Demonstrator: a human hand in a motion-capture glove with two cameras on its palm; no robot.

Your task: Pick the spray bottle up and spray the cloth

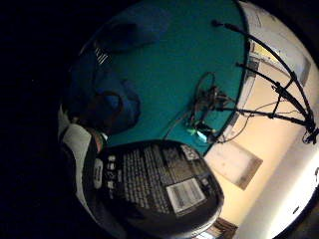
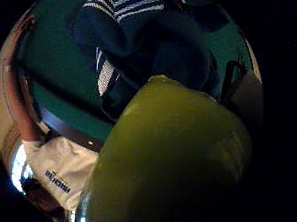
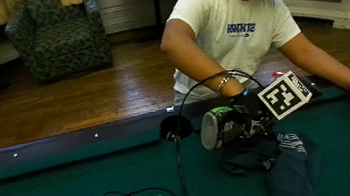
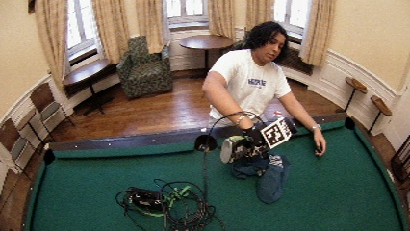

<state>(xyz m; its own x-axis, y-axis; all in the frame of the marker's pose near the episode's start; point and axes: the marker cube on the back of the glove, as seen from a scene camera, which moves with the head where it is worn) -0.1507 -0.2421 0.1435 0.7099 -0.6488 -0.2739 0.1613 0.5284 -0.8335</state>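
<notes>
The gloved right hand has its fingers curled round the spray bottle, tipped on its side directly above the dark blue striped cloth on the green worktop; the bottle looks rigid, smooth plastic, likely slippery; best gripped at the neck; the cloth is limp.

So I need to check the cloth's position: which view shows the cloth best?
The outside view: the blue striped cloth lies on the green table, below the bottle the right hand holds. Wide view shows it small; palm views, only parts.
</notes>
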